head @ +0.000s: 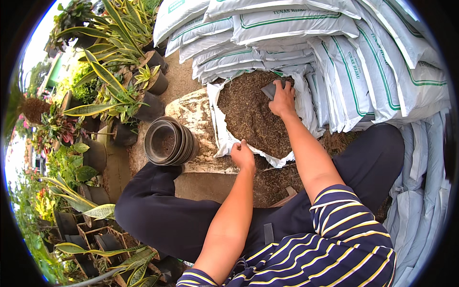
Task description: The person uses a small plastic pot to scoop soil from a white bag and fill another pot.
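Note:
An opened white sack [221, 120] with its top rolled back stands before me, full of brown, crumbly potting mix [251, 107]. At its far right part, my right hand [283, 97] grips a small dark grey scoop-like piece [269, 90], whose edge rests at the mix; its exact kind is unclear. My left hand [242, 155] is closed on the sack's near rim, lower left of the mix. To the left of the sack, a stack of nested black plastic plant pots [171, 141] lies tilted, its open mouth facing up and left, close to my knee.
Filled white sacks [294, 27] are piled behind the open one, with more sacks [353, 79] along the right. Potted snake plants [104, 75] and other potted plants line the left side. A soil-stained sheet [195, 107] lies under the pots. My bent legs flank the work area.

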Available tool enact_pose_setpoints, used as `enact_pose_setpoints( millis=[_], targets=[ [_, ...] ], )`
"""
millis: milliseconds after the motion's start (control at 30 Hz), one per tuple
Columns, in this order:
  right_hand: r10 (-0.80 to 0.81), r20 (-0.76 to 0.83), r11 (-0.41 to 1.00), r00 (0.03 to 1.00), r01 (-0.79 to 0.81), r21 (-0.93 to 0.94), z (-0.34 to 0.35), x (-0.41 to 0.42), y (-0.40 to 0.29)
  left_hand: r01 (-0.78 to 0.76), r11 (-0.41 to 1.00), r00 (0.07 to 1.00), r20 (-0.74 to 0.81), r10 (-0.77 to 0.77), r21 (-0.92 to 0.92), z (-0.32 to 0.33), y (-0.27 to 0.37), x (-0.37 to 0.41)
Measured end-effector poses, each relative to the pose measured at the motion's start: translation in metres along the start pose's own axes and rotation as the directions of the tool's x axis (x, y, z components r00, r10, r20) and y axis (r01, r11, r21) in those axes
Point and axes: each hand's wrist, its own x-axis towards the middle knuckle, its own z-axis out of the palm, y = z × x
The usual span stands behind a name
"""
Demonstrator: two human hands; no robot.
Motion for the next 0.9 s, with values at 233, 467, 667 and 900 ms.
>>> enact_pose_setpoints(
  millis=[233, 467, 667, 900],
  targets=[
    [-0.138, 0.103, 0.99, 0.985, 0.141, -0.026, -0.004, -0.036, 0.003, 0.016, 1.0, 1.0, -0.012, -0.017, -0.009, 0.016, -0.006, 0.0],
    [-0.269, 0.051, 0.963, 0.962, 0.269, 0.006, -0.035, -0.04, -0.008, 0.052, 0.995, 0.996, -0.068, -0.058, -0.083, 0.016, -0.001, -0.001],
    [-0.154, -0.129, 0.984, 0.98, 0.164, 0.068, -0.059, -0.001, -0.01, 0.039, 0.999, 0.989, -0.142, -0.033, 0.037, 0.007, -0.002, -0.004],
    [0.087, -0.144, 0.985, 0.986, -0.063, 0.163, -0.007, 0.029, 0.036, -0.02, 0.998, 0.999, 0.027, 0.019, 0.054, -0.007, -0.006, 0.003]
  ],
)
